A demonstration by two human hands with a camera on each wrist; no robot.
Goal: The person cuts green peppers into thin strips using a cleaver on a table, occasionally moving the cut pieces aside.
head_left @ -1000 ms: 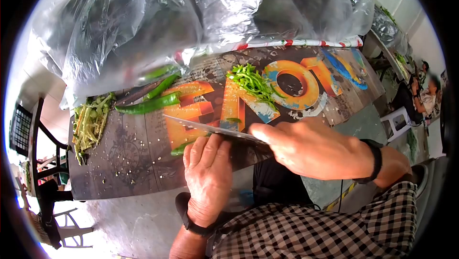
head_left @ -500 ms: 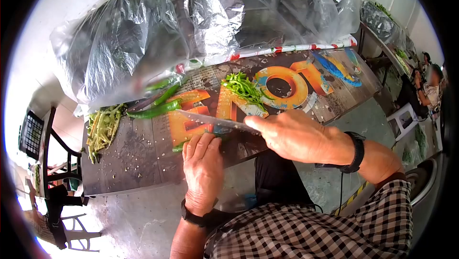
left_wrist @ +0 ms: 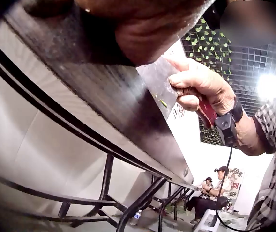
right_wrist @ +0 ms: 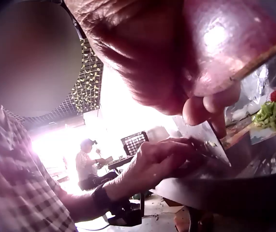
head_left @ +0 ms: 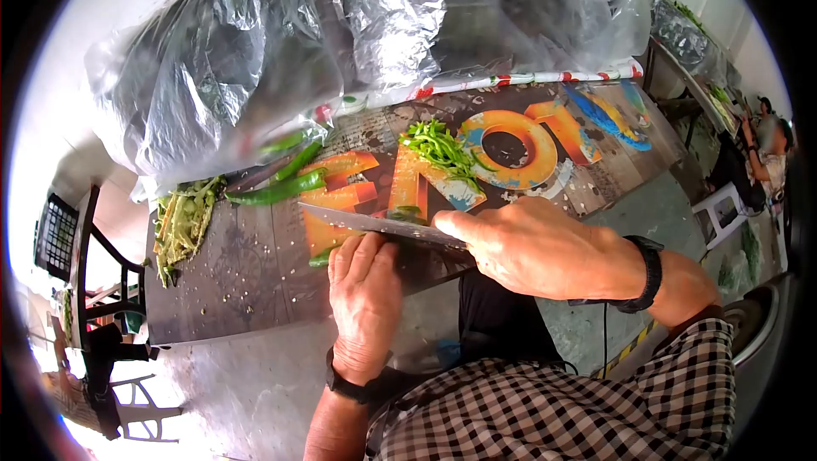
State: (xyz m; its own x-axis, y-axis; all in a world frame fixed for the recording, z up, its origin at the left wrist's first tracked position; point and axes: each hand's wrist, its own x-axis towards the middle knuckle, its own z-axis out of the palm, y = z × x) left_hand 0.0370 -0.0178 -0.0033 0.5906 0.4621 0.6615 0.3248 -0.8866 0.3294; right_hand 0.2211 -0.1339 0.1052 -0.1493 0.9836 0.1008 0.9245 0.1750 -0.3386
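In the head view my right hand [head_left: 549,248] grips a knife whose blade [head_left: 366,221] points left, just beyond the left fingertips. The red handle [left_wrist: 206,112] shows in the left wrist view. My left hand [head_left: 366,304] has its bent fingers on a green pepper [head_left: 320,258], holding it on the table [head_left: 213,291]; much of that pepper is hidden. Cut green strips [head_left: 442,150] lie in a heap beyond the blade. Whole green peppers [head_left: 277,190] lie to the left, beside a pile of pale seedy cores [head_left: 183,219].
Clear plastic sheeting [head_left: 230,78] covers the table's far side and hangs near the whole peppers. White seeds are scattered at the left. A white stool [head_left: 722,210] and a seated person [head_left: 770,159] are at the right; a black crate [head_left: 56,236] is at the far left.
The head view has shifted slightly. The knife blade has tilted and moved a little against the pepper, with the left hand still holding it down.
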